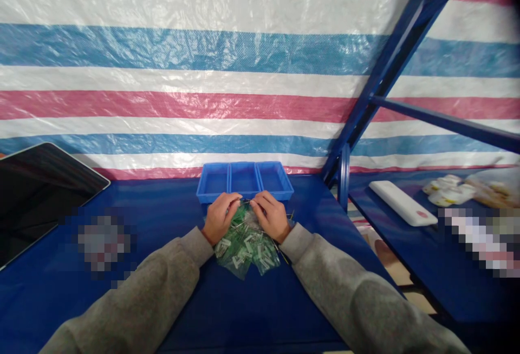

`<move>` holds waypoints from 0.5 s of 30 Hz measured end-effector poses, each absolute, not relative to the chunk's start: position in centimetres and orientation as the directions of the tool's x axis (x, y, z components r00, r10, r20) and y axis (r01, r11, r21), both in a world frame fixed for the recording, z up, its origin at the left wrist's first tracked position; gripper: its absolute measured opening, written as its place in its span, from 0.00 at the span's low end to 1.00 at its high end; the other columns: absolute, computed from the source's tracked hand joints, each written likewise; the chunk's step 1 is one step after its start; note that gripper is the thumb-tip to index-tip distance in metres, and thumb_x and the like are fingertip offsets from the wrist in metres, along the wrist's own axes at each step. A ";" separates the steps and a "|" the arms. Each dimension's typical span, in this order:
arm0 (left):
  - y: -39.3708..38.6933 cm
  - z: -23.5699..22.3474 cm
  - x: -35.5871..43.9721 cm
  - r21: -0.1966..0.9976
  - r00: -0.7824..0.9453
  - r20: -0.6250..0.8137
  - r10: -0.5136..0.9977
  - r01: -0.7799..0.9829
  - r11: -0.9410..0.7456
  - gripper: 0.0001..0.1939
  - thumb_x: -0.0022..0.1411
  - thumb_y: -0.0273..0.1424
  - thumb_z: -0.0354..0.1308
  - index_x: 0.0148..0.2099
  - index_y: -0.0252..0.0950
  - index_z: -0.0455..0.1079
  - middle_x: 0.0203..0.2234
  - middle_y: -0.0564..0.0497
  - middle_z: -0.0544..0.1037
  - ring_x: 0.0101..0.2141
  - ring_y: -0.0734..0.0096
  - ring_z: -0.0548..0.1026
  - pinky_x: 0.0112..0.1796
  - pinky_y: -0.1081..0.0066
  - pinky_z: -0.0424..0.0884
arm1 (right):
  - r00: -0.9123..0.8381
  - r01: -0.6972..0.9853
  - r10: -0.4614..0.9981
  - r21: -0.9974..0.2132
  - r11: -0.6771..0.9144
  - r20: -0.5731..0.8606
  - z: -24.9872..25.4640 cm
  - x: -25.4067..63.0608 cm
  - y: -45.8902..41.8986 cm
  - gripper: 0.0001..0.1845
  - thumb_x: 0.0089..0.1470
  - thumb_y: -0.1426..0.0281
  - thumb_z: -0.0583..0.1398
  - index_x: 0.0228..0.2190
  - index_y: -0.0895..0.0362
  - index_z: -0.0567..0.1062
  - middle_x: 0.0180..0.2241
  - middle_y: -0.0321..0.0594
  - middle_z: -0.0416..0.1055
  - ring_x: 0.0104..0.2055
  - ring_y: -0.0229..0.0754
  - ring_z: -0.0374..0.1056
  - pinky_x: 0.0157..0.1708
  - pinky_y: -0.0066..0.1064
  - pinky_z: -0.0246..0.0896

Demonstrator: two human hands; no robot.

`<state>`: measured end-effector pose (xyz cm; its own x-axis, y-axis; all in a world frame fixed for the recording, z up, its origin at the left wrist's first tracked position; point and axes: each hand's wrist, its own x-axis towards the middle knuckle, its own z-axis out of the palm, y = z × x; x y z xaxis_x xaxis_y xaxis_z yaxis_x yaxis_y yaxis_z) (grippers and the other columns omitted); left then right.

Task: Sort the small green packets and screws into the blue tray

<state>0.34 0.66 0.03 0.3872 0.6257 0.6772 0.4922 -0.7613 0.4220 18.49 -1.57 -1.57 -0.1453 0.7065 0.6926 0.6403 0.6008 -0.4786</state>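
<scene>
My left hand (221,217) and my right hand (271,216) face each other just in front of a blue three-compartment tray (245,198). The fingers of both are closed in a pinch, with thumbs against fingertips. Something thin and small seems to lie between the fingertips, too small to name. Under and around the hands is a pile of clear green plastic bags (244,254) holding small silvery metal pieces. A few thin, stick-like pieces poke out on the right side of the pile. My palms and wrists hide part of the heap.
At left lies a black screen (40,197) with a pale frame, beside a pixelated patch on the blue table (162,210). A blue metal frame (344,175) rises at right. Beyond it, a second blue table bears a long white box (402,202) and white-and-yellow items (449,190).
</scene>
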 end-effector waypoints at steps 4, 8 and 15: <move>0.6 0.1 0.4 0.395 0.411 0.685 0.601 0.483 -0.781 0.13 0.67 0.28 0.44 0.49 0.36 0.67 0.39 0.47 0.75 0.42 0.69 0.72 0.45 0.67 0.67 | -0.134 0.646 0.709 -0.481 0.592 0.693 -1.4 18.5 -1.6 0.12 0.61 0.68 0.50 0.33 0.56 0.73 0.34 0.42 0.69 0.37 0.40 0.67 0.40 0.29 0.62; 0.6 0.2 0.3 0.384 0.440 0.680 0.586 0.467 -0.797 0.15 0.67 0.29 0.43 0.52 0.38 0.66 0.39 0.47 0.75 0.41 0.69 0.72 0.44 0.68 0.68 | -0.126 0.651 0.714 -0.486 0.583 0.689 -1.4 18.5 -1.6 0.12 0.61 0.68 0.50 0.33 0.56 0.73 0.34 0.42 0.69 0.37 0.40 0.67 0.40 0.29 0.62; 0.7 0.2 0.4 0.445 0.349 0.711 0.611 0.449 -0.775 0.07 0.63 0.33 0.53 0.40 0.36 0.70 0.29 0.50 0.74 0.32 0.71 0.73 0.37 0.70 0.70 | -0.113 0.622 0.723 -0.519 0.587 0.682 -1.1 18.5 -1.8 0.12 0.61 0.69 0.49 0.36 0.56 0.73 0.34 0.43 0.70 0.38 0.41 0.67 0.41 0.32 0.63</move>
